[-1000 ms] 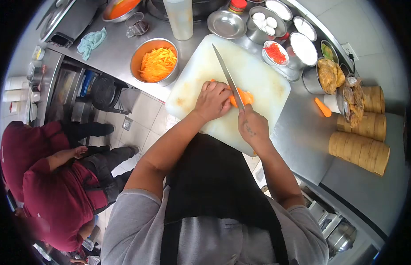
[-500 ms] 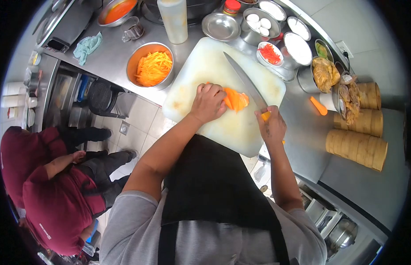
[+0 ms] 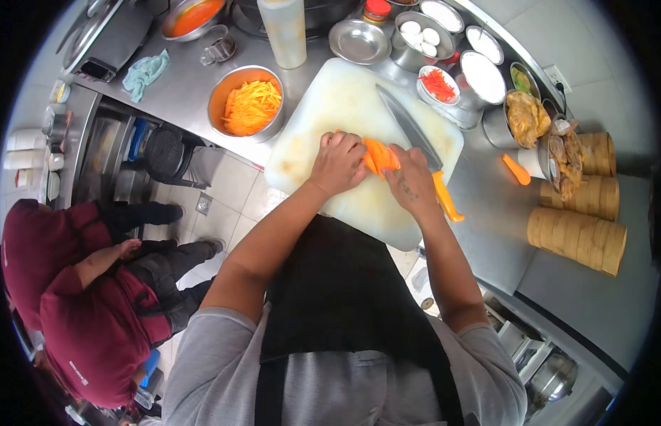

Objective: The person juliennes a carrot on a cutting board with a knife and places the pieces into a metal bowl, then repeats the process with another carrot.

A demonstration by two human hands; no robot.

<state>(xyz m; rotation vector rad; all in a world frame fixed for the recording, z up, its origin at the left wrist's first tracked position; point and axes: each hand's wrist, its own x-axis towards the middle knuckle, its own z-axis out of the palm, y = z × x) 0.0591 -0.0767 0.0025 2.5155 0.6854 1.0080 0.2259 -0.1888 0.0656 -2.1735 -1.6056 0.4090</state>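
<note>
Orange carrot slices (image 3: 378, 157) lie bunched on the white cutting board (image 3: 312, 103), between my two hands. My left hand (image 3: 339, 165) is closed over their left end, fingers curled. From the right, my right hand (image 3: 410, 179) closes on the other end of the slices, its fingertips partly hidden. Just beyond the right hand lies a knife (image 3: 413, 130) with a yellow handle (image 3: 447, 197), which reaches past the board's right edge. No hand holds the knife.
A steel pot (image 3: 275, 128) of carrot strips stands left of the board. A whole carrot (image 3: 516, 170) lies to the right, near bamboo steamers (image 3: 576, 240). Bowls of eggs (image 3: 420, 37) and red strips (image 3: 437, 85) stand behind. Two people in maroon shirts (image 3: 96, 312) are at left.
My right hand has let go of the knife, now lying on the board, and has moved left onto the carrot slices. My left hand stays on them.
</note>
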